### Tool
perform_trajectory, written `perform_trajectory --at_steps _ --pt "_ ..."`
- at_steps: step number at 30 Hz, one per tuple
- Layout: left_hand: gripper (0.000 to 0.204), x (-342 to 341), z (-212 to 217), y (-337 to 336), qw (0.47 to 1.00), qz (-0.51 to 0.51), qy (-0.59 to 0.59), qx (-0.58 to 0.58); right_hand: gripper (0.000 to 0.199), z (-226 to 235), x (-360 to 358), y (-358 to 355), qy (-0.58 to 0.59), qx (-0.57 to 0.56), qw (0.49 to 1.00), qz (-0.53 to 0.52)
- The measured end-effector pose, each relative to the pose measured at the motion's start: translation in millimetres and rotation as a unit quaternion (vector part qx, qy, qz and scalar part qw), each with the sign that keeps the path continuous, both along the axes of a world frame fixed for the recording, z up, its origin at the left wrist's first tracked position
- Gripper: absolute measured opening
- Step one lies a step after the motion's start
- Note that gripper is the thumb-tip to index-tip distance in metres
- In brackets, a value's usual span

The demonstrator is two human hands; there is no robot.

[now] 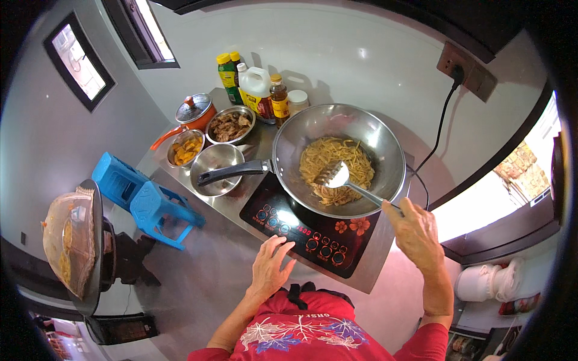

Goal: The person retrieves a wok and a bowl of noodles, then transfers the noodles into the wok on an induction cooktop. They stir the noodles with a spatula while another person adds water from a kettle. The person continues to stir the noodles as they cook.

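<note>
My right hand (415, 236) is wrapped round the handle of a slotted metal spatula (333, 174). The spatula's head rests among yellowish-brown shredded food (325, 151) inside a large steel wok (376, 129). Under the wok is a black induction cooktop (355, 243) with a lit red display. My left hand (270, 269) is open, its fingertips at the cooktop's front edge by the control panel. Whether they touch the panel I cannot tell. The wok's black handle (235, 172) points left, over a steel bowl (211, 157) with little visible in it.
Left on the steel counter (226, 201) are a bowl of browned meat (230, 126), a bowl of orange pieces (185, 149) and a lidded orange pot (195, 111). Bottles (256, 90) stand behind. A black cord (444, 129) runs rightward to a wall socket. Blue stools (153, 204) stand left.
</note>
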State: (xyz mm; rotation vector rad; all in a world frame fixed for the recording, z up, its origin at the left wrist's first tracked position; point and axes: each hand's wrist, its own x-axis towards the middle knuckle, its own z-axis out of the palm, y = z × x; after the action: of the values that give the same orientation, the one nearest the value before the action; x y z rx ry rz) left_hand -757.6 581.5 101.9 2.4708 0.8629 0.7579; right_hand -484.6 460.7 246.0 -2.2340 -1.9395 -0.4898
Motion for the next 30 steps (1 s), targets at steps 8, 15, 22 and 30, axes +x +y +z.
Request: perform_trajectory --at_steps 8,15,22,30 --pt "0.048 -2.3 -2.5 -1.3 1.000 0.008 0.007 -0.004 0.028 32.8 7.5 -28.9 0.059 -0.038 0.997 -0.014" --pt "0.049 0.7 -0.9 -1.7 1.000 0.013 0.003 -0.004 0.028 19.6 -2.6 -28.3 0.021 -0.023 0.999 -0.019" --pt "0.050 -0.6 -1.7 -1.6 1.000 0.013 -0.013 -0.001 0.031 18.7 1.4 -20.4 0.020 0.005 0.998 -0.066" --pt "0.049 -6.8 -7.2 0.0 1.000 0.012 -0.015 0.011 0.036 0.0 -17.0 -8.5 0.050 -0.049 0.996 -0.050"
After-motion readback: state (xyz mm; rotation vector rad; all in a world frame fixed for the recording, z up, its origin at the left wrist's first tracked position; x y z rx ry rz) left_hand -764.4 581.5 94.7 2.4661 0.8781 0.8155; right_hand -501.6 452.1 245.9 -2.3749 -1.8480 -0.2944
